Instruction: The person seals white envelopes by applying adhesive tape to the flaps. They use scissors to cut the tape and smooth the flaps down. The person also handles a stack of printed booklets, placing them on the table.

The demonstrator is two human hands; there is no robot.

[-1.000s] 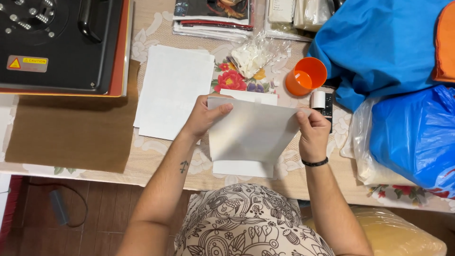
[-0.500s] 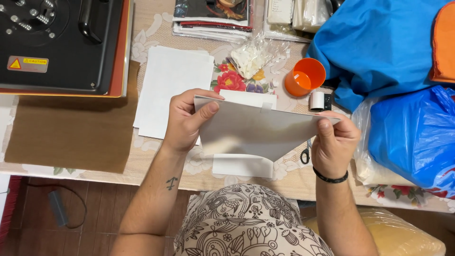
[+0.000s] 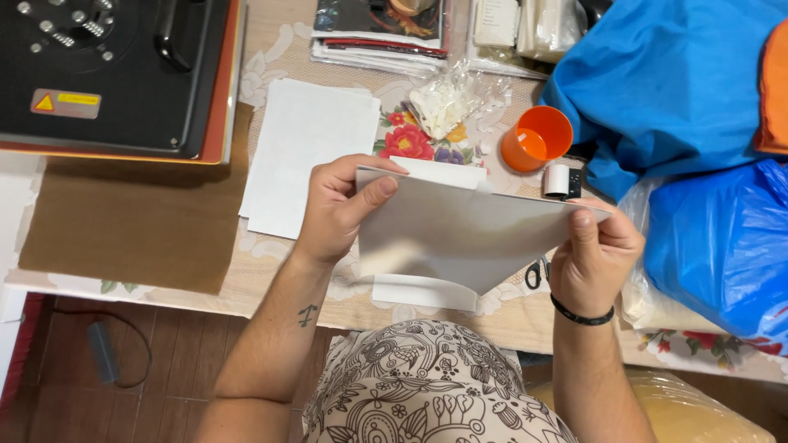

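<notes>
Patterned cloth covers the counter (image 3: 271,283), with a black heat press (image 3: 115,74) at the far left, a brown sheet (image 3: 123,226) below it and white paper sheets (image 3: 308,156) lying flat beside that. Toward the middle, the left hand (image 3: 336,209) pinches the upper left edge of a glossy grey sheet (image 3: 460,234), thumb on its near face, fingers behind. This sheet is held up off the counter over more white sheets (image 3: 427,291). At its right corner the right hand (image 3: 595,254) has a narrow pinch, thumb on top. Beyond lie an orange cup (image 3: 538,138), a small tape roll (image 3: 558,180), scissors (image 3: 535,273) partly hidden, and blue bags (image 3: 722,238).

The step in hand looks like bending or peeling the sheet between both grips; any further bend would need both pinches kept firm so the slick surface does not slip.

Compared with a second ago, the sheet has tipped flatter toward the camera, its lower edge now tapering to a point, and the right hand sits lower.
</notes>
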